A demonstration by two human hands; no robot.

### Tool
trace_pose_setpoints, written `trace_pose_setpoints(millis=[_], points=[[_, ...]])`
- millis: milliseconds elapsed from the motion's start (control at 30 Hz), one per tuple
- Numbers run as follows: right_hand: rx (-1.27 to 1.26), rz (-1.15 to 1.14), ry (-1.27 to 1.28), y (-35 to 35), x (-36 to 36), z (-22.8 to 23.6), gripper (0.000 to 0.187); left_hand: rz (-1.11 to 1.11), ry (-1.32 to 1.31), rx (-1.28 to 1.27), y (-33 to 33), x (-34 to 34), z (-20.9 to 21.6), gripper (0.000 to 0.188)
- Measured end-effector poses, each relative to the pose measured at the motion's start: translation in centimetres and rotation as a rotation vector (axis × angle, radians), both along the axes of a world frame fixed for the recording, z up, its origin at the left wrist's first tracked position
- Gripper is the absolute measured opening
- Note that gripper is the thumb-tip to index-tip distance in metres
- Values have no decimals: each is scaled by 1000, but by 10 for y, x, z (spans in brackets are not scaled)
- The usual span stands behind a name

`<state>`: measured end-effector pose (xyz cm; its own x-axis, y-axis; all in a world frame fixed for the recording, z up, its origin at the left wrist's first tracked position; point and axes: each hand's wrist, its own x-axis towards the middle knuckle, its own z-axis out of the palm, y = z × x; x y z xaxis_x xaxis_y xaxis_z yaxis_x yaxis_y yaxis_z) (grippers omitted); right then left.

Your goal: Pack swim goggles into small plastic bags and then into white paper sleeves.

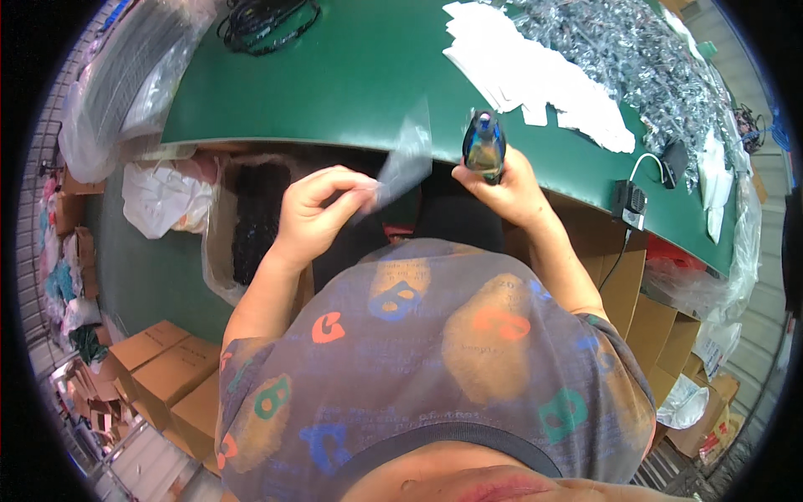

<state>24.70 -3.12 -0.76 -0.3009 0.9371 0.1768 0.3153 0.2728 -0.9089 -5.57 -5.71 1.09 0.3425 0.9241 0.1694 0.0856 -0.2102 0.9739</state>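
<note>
My left hand (322,209) pinches a small see-through plastic bag (407,159) between thumb and fingers. The bag stands up from the fingertips toward the table's near edge. In my right hand (508,188) is what looks like a folded pair of sunglasses (485,151), dark-framed with a shiny yellowish and blue lens. Thumb and fingers close around its lower end, and it is tilted up over the table edge. The two hands are apart, and the bag and the sunglasses do not touch.
Across the green table (351,92) lie white paper-like sleeves (535,75) and a heap of plastic-wrapped dark items (623,63). A black cable coil (268,25) lies far left; a small black device (629,203) sits right. An open box (259,222) holds dark things. Cartons (176,368) stand lower left.
</note>
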Motion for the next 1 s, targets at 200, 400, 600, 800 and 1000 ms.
trace_pose_setpoints(millis=[200, 400, 600, 800, 1000], points=[[-131, 80, 83, 8, -14, 2, 16, 98, 598, 292, 1, -12, -40, 12], [-170, 182, 106, -9, -40, 18, 21, 254, 315, 126, -11, 7, -22, 11], [-458, 151, 245, -14, -64, 3, 28, 260, 305, 469, -6, 21, -13, 11], [-454, 82, 424, -16, -73, -3, 29, 213, 355, 573, -6, 31, -15, 17], [18, 29, 103, -19, -73, -6, 35, 122, -232, -99, -15, 34, -31, 12]])
